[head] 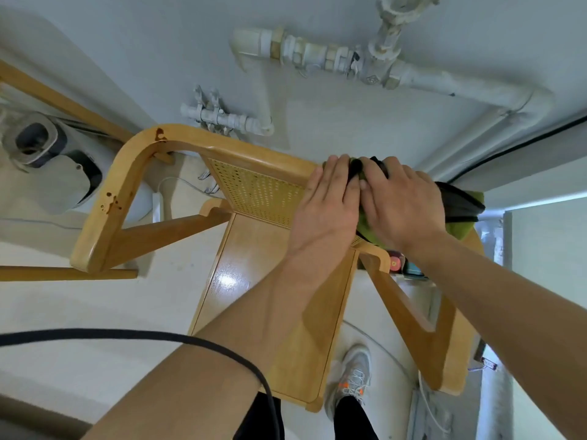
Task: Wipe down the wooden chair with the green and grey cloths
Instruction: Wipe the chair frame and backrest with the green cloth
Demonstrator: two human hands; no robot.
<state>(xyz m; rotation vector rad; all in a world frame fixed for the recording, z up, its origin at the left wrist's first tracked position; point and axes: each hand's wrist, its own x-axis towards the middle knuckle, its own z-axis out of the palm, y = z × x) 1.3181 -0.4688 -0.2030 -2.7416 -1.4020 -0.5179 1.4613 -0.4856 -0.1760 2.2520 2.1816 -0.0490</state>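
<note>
Head view: the wooden chair (254,173) stands against a white wall, its curved top rail running from the left armrest to the right corner. Both hands rest side by side at the right end of the top rail, palms down and fingers flat. The left hand (324,201) presses on the rail and the edge of the perforated back panel (254,192). The right hand (400,201) lies flat on the bundled cloths. The green cloth (460,227) and the grey cloth (457,201) are heaped together over the right corner of the rail, partly hidden beneath the hands. Dark stains (111,201) mark the left armrest. White pipes (317,52) run along the wall.
</note>
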